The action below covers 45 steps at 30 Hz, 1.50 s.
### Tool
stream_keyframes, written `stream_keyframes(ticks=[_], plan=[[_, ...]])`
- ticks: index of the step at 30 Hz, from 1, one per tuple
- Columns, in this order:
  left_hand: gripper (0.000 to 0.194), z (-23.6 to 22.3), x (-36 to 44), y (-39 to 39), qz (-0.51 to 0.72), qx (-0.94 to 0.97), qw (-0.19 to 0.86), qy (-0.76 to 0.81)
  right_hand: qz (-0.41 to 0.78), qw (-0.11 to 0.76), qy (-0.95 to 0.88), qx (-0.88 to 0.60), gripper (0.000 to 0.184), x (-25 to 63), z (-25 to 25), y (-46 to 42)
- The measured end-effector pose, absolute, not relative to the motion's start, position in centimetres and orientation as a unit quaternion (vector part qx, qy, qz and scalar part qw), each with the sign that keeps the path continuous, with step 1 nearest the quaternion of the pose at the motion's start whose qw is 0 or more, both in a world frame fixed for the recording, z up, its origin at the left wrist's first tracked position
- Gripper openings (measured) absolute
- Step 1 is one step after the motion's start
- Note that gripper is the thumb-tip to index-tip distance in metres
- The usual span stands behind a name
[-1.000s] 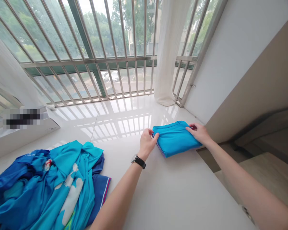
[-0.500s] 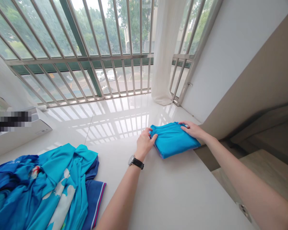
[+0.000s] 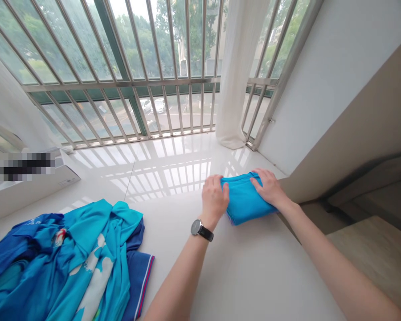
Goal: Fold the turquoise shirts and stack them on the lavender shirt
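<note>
A folded bright blue garment (image 3: 243,200) lies on the white glossy ledge (image 3: 173,178) near its right edge. My left hand (image 3: 214,199), with a black wristwatch, is curled round the garment's left edge and grips it. My right hand (image 3: 268,187) lies on the garment's top right part, fingers pressed down on the cloth. Both hands hold the garment between them.
A loose heap of blue and turquoise clothes (image 3: 63,258) lies at the lower left. A white box (image 3: 33,183) stands at the far left. Window bars (image 3: 137,80) and a white curtain (image 3: 237,71) close the back. A wall (image 3: 337,89) and a lower wooden step (image 3: 370,249) lie to the right.
Both hands have moved closer together on the folded garment, which now looks narrower. The left hand shifted right over its edge.
</note>
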<state>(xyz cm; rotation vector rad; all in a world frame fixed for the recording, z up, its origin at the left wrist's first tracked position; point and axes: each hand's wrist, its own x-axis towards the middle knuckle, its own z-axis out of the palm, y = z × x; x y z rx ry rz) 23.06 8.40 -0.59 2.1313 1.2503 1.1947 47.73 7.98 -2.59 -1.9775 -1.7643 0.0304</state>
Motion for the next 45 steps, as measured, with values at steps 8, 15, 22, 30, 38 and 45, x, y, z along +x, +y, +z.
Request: stream_keyframes(ticks=[8, 15, 22, 30, 38, 45], plan=[[0.065, -4.0, 24.2, 7.4, 0.280, 0.820, 0.237, 0.439, 0.095, 0.141, -0.627, -0.760, 0.083, 47.4, -4.7, 8.0], [0.076, -3.0, 20.6, 8.6, 0.267, 0.774, 0.322, 0.476, 0.065, 0.145, -0.639, -0.753, 0.085, 44.9, -1.7, 7.1], [0.069, 2.2, 10.0, 2.2, 0.295, 0.822, 0.273, 0.404, 0.051, 0.116, -0.689, -0.714, 0.082, 41.5, -3.1, 6.8], [0.036, 6.6, -5.2, -5.8, 0.225, 0.805, 0.118, 0.536, 0.022, 0.152, -0.694, -0.703, 0.079, 41.3, -3.1, 7.1], [0.021, 5.7, -14.7, -4.6, 0.055, 0.724, 0.007, 0.687, -0.014, 0.305, -0.798, -0.520, 0.049, 26.5, 0.6, -0.6], [0.021, 2.8, -14.6, -1.5, 0.073, 0.695, -0.036, 0.715, 0.082, 0.416, -0.776, -0.466, 0.026, 16.0, -0.9, -5.6]])
